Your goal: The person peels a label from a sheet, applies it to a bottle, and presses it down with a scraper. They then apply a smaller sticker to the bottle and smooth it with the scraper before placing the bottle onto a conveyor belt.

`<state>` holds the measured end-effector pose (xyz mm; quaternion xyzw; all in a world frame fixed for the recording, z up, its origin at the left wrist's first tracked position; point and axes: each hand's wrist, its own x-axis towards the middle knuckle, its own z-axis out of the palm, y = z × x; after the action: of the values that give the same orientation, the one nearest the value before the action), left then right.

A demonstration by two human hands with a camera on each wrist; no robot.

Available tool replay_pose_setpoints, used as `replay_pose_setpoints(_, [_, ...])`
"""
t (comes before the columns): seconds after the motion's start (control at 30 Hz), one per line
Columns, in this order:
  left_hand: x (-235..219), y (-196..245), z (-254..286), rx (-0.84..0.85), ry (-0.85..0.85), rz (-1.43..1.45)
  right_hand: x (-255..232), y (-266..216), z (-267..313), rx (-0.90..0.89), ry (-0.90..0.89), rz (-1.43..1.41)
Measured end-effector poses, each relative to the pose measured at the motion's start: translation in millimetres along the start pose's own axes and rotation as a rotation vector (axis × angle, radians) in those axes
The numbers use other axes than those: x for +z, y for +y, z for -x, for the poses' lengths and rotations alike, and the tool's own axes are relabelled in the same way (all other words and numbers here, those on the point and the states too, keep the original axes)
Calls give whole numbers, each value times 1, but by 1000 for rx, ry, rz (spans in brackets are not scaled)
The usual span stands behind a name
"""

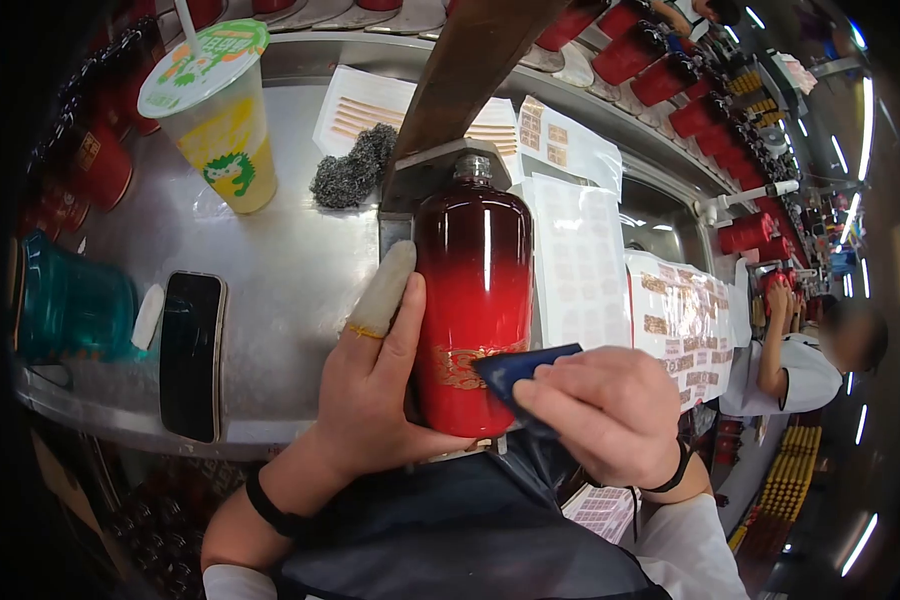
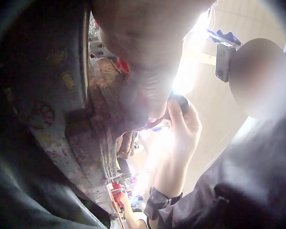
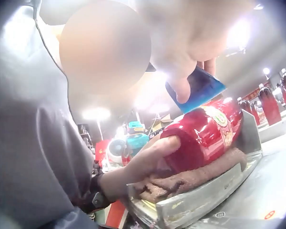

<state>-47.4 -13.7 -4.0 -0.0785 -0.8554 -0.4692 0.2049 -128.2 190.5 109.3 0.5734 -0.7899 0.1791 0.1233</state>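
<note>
A glossy bottle [image 1: 476, 300], dark at the neck and red below, lies with its neck away from the person; a gold pattern [image 1: 460, 367] crosses its lower part. The left hand [image 1: 370, 370] holds the bottle's left side and base, a pale cover [image 1: 385, 290] on one finger. The right hand [image 1: 610, 410] pinches a dark blue flat scraper [image 1: 530, 366], its edge at the gold pattern. In the right wrist view the blue scraper [image 3: 196, 89] meets the red bottle [image 3: 205, 133], which rests on a brown cloth roll [image 3: 195, 179] in a metal holder.
Left of the bottle are a drink cup [image 1: 215, 130], a phone [image 1: 192, 355], a teal container [image 1: 75, 300] and steel wool [image 1: 352, 168]. Sticker sheets [image 1: 580, 260] lie on the right. A brown post [image 1: 470, 70] rises beyond the neck. Another person [image 1: 805, 370] works at far right.
</note>
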Motion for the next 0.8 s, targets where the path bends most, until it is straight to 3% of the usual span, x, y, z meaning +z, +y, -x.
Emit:
replay_pose_setpoints(0.07, [1, -2, 1, -15, -17, 15, 4, -1, 1, -128, 31, 14])
replay_pose_setpoints(0.3, [0, 0, -1, -3, 7, -19, 0, 6, -2, -108, -27, -96])
replay_pose_setpoints(0.33, [0, 1, -2, 3, 14, -20, -3, 9, 1, -15, -41, -76])
replay_pose_setpoints(0.43, [-1, 3, -4, 13, 33, -19, 0, 3, 0, -66, -117, -93])
replay_pose_setpoints(0.53, [-3, 5, -6, 26, 47, -12, 3, -5, -1, -192, 8, -111])
replay_pose_setpoints(0.6, [-3, 5, -5, 27, 52, -5, -9, -3, -5, -28, -42, -84])
replay_pose_setpoints(0.67, [-3, 4, -5, 36, 52, -19, 0, -6, -6, -17, -15, -75])
replay_pose_setpoints(0.73, [2, 0, -5, 51, 84, -35, 5, -12, -3, -195, -56, -96])
replay_pose_setpoints(0.8, [2, 0, -4, 70, 111, -48, -4, -11, -6, -160, -118, -215])
